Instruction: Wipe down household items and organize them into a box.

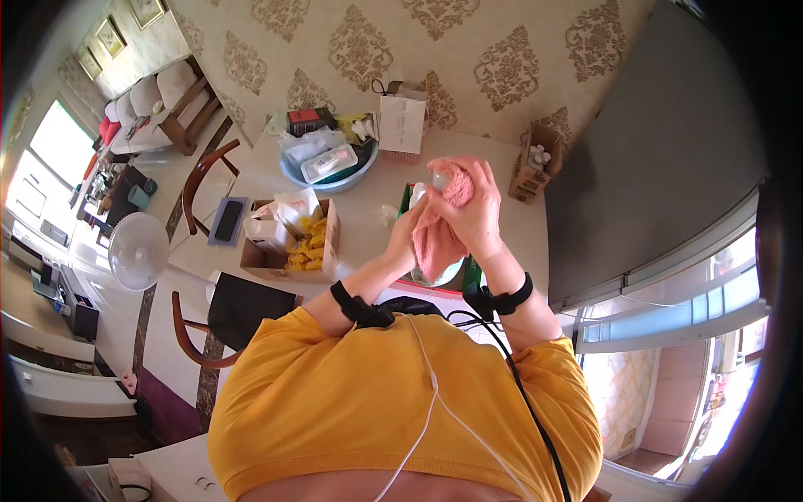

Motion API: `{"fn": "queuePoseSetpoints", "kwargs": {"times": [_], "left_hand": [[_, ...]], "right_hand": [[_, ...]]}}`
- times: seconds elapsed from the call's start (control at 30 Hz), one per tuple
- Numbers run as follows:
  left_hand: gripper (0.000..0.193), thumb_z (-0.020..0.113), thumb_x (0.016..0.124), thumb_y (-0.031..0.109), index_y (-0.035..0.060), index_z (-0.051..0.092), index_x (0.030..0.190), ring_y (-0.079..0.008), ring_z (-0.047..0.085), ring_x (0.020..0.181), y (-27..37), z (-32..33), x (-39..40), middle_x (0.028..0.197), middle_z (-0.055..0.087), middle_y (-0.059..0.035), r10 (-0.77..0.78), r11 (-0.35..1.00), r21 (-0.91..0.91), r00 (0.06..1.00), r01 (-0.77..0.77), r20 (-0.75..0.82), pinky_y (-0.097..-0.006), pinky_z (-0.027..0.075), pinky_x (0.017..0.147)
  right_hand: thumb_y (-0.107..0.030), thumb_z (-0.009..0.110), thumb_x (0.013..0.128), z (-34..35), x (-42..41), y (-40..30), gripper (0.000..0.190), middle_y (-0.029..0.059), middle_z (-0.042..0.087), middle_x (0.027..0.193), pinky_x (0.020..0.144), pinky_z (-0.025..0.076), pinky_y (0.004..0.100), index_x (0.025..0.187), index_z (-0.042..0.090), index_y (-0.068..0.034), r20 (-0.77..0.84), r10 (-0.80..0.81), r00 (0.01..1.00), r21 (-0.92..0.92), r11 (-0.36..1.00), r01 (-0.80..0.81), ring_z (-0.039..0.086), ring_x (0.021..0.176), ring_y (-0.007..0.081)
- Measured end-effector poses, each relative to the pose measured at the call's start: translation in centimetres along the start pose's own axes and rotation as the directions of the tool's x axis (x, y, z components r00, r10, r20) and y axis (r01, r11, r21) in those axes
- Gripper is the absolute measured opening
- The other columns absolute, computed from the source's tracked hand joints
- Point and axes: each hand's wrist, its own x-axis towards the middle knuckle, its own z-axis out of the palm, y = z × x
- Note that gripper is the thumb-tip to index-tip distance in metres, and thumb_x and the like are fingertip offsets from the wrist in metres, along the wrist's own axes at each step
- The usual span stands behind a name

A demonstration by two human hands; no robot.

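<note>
A pink cloth (437, 246) is bunched between my two hands above the table, with its lower end hanging down. My left hand (404, 235) grips it from the left side. Higher up, my right hand (482, 210) wraps around the cloth and a translucent rounded object (441, 180) poking out of it. Most of that object is covered, so its kind cannot be told. Directly beneath my hands stands a green-sided box (472, 276), partly hidden, with a white item (416, 193) at its far end.
On the table (370, 241) are a blue basin (326, 186) of packages, a cardboard box (326, 267) with yellow packets, and a phone (229, 219). A white paper bag (403, 124) stands near the wall; a small carton (533, 169) sits right. A black cable (533, 401) runs along my right side.
</note>
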Motion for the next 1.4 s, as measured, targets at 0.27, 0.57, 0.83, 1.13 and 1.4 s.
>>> {"fn": "queuePoseSetpoints", "kwargs": {"times": [0.27,0.57,0.83,1.13,1.4], "left_hand": [[0.065,0.083,0.056,0.026,-0.0015,0.055,0.107,-0.0184,0.060,0.086,5.2,2.3,-0.6,0.095,0.063,-0.0099,-0.117,0.290,0.882,0.901,-0.371,0.418,-0.0316,0.047,0.080],[0.056,0.077,0.064,0.011,-0.0016,0.053,0.113,-0.0152,0.059,0.089,5.6,1.1,0.3,0.101,0.061,-0.0088,-0.068,0.671,0.733,0.975,-0.112,0.211,-0.0268,0.048,0.078],[0.041,0.072,0.072,0.013,-0.0002,0.055,0.107,-0.0177,0.062,0.085,6.8,-0.6,1.1,0.096,0.062,-0.0092,0.213,0.789,0.602,0.973,-0.122,-0.083,-0.0330,0.050,0.076],[0.039,0.067,0.081,0.022,0.0056,0.050,0.111,-0.0155,0.060,0.088,5.4,1.6,1.0,0.097,0.061,-0.0060,0.388,0.869,0.385,0.911,-0.311,-0.138,-0.0324,0.049,0.079],[0.055,0.070,0.077,0.025,0.0051,0.040,0.119,-0.0265,0.060,0.092,8.9,2.7,0.4,0.096,0.061,-0.0148,0.336,0.810,0.316,0.833,-0.494,0.441,-0.0399,0.048,0.083]], "right_hand": [[-0.031,0.072,0.068,-2.7,4.6,3.6,0.060,0.0140,0.059,0.099,0.093,0.038,0.0353,0.110,0.051,0.006,0.619,-0.217,0.755,0.723,0.533,-0.440,0.055,0.102,0.0240],[-0.029,0.060,0.083,1.9,-0.1,3.9,0.053,0.0182,0.053,0.111,0.098,0.035,0.0398,0.123,0.042,0.001,0.377,-0.022,0.926,0.780,0.546,-0.305,0.049,0.111,0.0288],[-0.031,0.054,0.088,3.6,-9.8,7.9,0.051,0.0131,0.047,0.120,0.096,0.037,0.0356,0.127,0.039,-0.002,0.272,0.261,0.926,0.173,0.934,-0.314,0.048,0.110,0.0249],[-0.059,0.040,0.087,2.9,-10.2,8.1,0.066,0.0091,0.046,0.126,0.098,0.037,0.0338,0.136,0.033,-0.016,0.500,0.611,0.614,0.805,-0.065,-0.590,0.047,0.113,0.0238],[-0.036,0.060,0.080,0.7,-8.4,9.3,0.056,0.0203,0.051,0.118,0.082,0.050,0.0343,0.122,0.045,-0.003,0.884,-0.125,0.450,0.275,-0.639,-0.718,0.054,0.100,0.0322]]}}
